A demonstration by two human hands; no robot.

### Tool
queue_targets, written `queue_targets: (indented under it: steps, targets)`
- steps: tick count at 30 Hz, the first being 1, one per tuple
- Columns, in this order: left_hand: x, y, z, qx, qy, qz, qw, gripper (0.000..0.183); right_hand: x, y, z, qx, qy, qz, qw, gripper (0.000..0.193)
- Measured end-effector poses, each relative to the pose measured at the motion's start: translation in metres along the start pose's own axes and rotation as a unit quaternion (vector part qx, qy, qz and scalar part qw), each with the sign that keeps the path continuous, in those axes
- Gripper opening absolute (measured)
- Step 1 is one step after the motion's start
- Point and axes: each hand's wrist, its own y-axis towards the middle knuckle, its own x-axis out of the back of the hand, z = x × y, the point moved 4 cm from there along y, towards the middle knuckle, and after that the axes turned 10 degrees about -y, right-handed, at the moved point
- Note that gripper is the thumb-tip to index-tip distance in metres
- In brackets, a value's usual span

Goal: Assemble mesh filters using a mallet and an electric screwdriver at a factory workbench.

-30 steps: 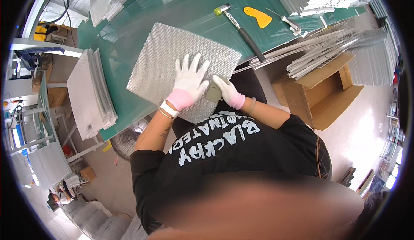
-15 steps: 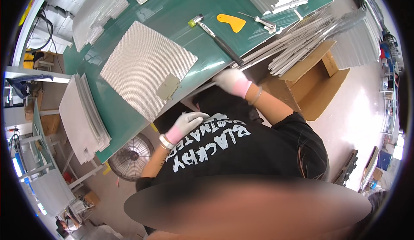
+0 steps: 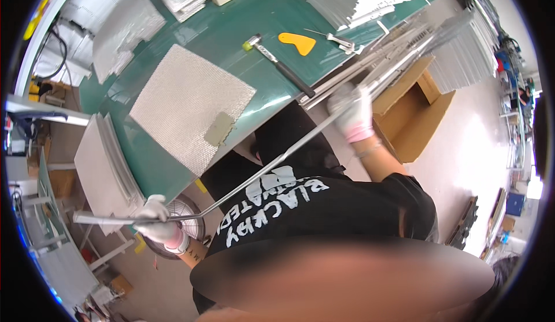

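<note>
A long thin metal strip (image 3: 277, 159) runs slantwise across the person's front, from the low left to the upper right, and both gloved hands are on it. The left hand (image 3: 155, 221) is closed around the strip near its left end, down beside the near edge of the green worktable (image 3: 272, 27), with a short bent length of the strip sticking out past the fist to the left. The right hand (image 3: 354, 114) is clamped on the strip far up to the right, at the near right edge of the table, just above an open cardboard box (image 3: 421, 117) on the floor — here the strip meets a bundle of similar metal strips (image 3: 399, 47) lying along the table's right side. On the table, well apart from both hands, lies a square sheet of silver mesh (image 3: 185, 105) with a small grey pad (image 3: 219, 128) on its near corner. Farther off are a mallet (image 3: 277, 65) and a yellow scraper (image 3: 298, 43). A stack of grey sheets (image 3: 104, 160) sits left of the table, above the left hand, and a round fan (image 3: 188, 229) stands just beside that hand.
</note>
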Motion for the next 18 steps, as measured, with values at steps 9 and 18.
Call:
queue_targets:
  steps: [9, 18]
  targets:
    - [-0.032, -0.081, 0.065, 0.205, -0.032, 0.015, 0.978, 0.069, -0.186, 0.088, 0.072, 0.201, -0.079, -0.036, 0.976, 0.025]
    - [-0.051, -0.108, 0.045, 0.055, 0.322, -0.076, 0.942, 0.045, -0.086, 0.200, -0.138, -0.146, -0.122, 0.032, 0.981, 0.021]
